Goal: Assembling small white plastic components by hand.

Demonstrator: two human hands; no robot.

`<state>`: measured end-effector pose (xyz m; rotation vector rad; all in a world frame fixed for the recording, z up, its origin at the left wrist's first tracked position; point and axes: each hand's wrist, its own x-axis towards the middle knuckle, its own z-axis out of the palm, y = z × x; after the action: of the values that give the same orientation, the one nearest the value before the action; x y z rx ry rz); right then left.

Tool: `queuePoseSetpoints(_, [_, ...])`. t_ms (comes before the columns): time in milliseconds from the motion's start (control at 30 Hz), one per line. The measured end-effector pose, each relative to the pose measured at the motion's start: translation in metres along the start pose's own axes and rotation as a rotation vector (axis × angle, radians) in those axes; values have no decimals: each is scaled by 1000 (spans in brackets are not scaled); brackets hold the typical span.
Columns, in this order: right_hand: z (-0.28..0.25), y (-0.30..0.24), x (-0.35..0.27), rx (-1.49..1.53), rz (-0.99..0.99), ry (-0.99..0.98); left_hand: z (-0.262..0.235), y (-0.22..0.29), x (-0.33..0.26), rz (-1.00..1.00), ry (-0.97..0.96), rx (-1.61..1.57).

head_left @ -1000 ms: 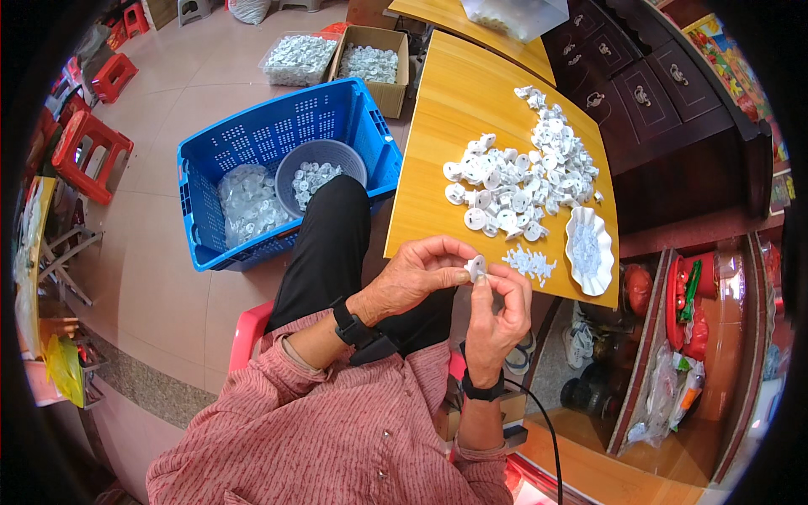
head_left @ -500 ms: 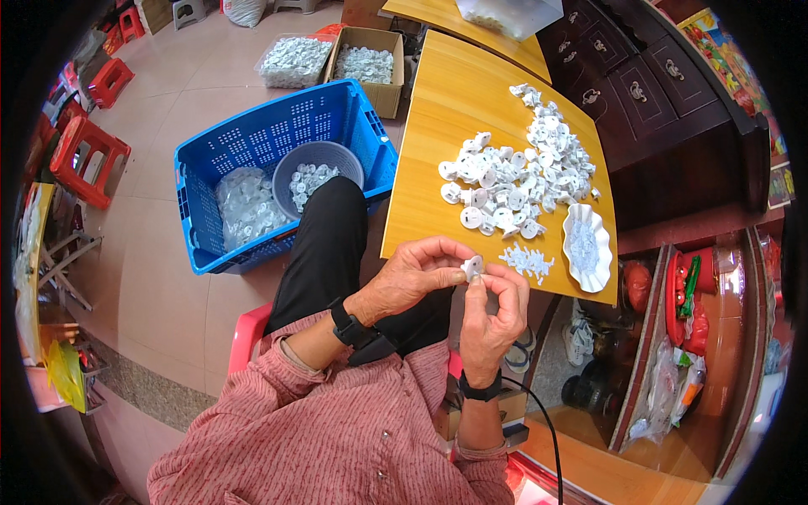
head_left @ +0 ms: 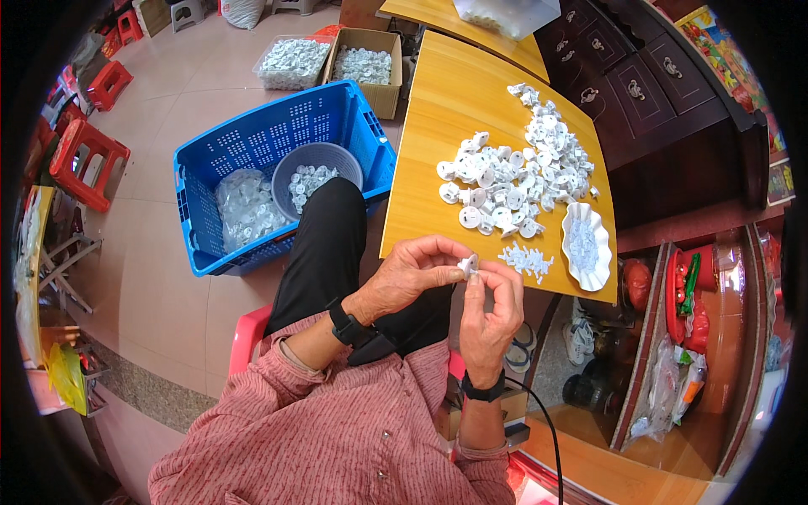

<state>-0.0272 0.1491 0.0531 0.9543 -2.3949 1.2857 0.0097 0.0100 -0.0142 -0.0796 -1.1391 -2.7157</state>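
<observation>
Between thumb and fingers, my left hand (head_left: 414, 271) grips a small round white plastic part (head_left: 469, 265) at the table's near edge. Closed against the same part is my right hand (head_left: 492, 307), its thumb and fingertips pressed at the right side. Whether a smaller piece sits in those fingertips cannot be made out. Just beyond, a scatter of tiny pale plastic pieces (head_left: 528, 260) lies on the yellow wooden table (head_left: 438, 101). A large heap of similar white plastic parts (head_left: 513, 181) spreads behind them. More tiny pieces fill a white scalloped dish (head_left: 601, 280) to the right.
Left of my knee stands a blue plastic crate (head_left: 198, 252) holding a grey basket (head_left: 282, 181) and a bag of white parts (head_left: 246, 206). A clear tub (head_left: 290, 77) and a cardboard box (head_left: 385, 99) sit beyond. Dark drawers (head_left: 648, 109) border the table's right. A black cable (head_left: 551, 421) runs beside my right wrist.
My right hand has shifted slightly left and its fingers have closed in a little. The white part in my left fingers has tilted slightly. Everything else stays in place.
</observation>
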Motion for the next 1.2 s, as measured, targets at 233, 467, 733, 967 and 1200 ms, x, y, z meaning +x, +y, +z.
queuePoseSetpoints(233, [1,1,0,-54,-21,7,-1,0,0,-3,-15,17])
queuePoseSetpoints(467, [2,2,-1,-20,3,14,0,1,0,-16,0,44])
queuePoseSetpoints(733, [3,2,-2,64,65,1,0,3,-1,-39,-1,2])
queuePoseSetpoints(967, [3,2,0,48,44,-12,-4,-2,1,-42,-31,23])
queuePoseSetpoints(1200, [2,2,0,48,50,-24,-3,-1,0,-50,-28,22])
